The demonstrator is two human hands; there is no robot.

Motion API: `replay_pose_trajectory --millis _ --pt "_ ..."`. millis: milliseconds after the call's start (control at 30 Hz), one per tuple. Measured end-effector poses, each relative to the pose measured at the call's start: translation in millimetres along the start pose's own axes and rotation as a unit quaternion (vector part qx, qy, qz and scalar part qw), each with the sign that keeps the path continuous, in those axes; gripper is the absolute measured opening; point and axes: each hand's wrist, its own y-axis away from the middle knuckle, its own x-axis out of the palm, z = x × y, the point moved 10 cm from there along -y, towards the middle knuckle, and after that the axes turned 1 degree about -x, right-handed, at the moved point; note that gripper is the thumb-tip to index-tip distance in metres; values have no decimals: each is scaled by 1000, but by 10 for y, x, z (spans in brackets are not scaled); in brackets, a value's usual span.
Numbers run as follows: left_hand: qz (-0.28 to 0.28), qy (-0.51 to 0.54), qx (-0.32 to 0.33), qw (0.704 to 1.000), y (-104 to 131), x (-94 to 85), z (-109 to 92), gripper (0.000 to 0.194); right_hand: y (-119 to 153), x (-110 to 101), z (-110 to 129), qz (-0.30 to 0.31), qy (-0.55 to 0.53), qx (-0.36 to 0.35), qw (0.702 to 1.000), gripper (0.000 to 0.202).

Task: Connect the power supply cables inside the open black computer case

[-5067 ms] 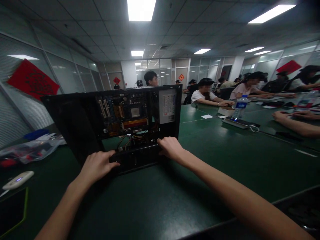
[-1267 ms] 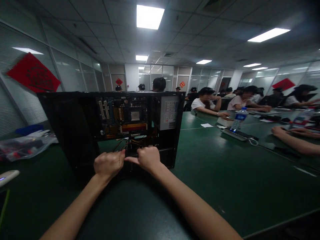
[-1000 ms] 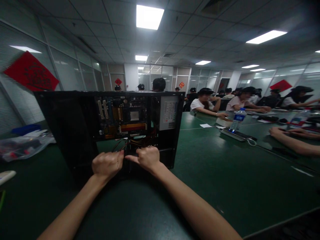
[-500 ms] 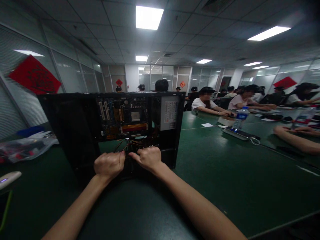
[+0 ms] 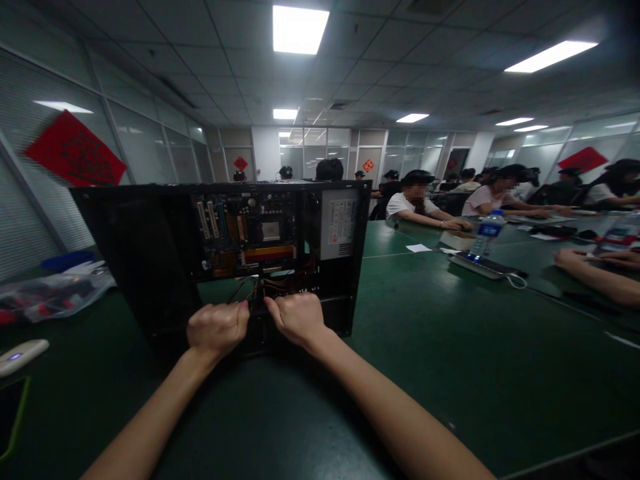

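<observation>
And here, centre stage, the open computer case (image 5: 145, 247) is stood upright on the green table (image 5: 425, 353), directly before the wearer, its bared side turned to the camera. Its lower front rail is gripped from both sides: the left hand (image 5: 217, 328) is curled nearly closed over it, and the right hand (image 5: 303, 317) is closed likewise, thumb raised, a small gap left between the two (the fingertips are hidden behind the knuckles). Just above, loose cables (image 5: 275, 283) are hung beneath the motherboard (image 5: 270, 207), with the power supply (image 5: 340, 227) mounted at the upper corner.

For steady handling, force is best shared evenly by both hands, since a one-sided pull could twist or tip the case. Knuckles should be kept off those cables, and bare metal edges should be treated with care.
</observation>
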Motion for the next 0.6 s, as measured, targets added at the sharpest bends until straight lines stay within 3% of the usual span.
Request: replay_pose_trajectory --millis 167,333,500,600 --pt "70 11 -33 997 4 71 42 52 4 -6 16 -2 -4 -7 1000 55" --pt "217 79 -149 961 -57 207 270 49 -8 -16 21 0 -9 -5 1000 52" --pt "329 166 -214 905 -294 647 643 43 -7 9 33 -3 -10 -9 1000 51" --pt "439 215 -215 845 -302 1031 711 44 -5 16 29 -5 -11 -7 1000 50"
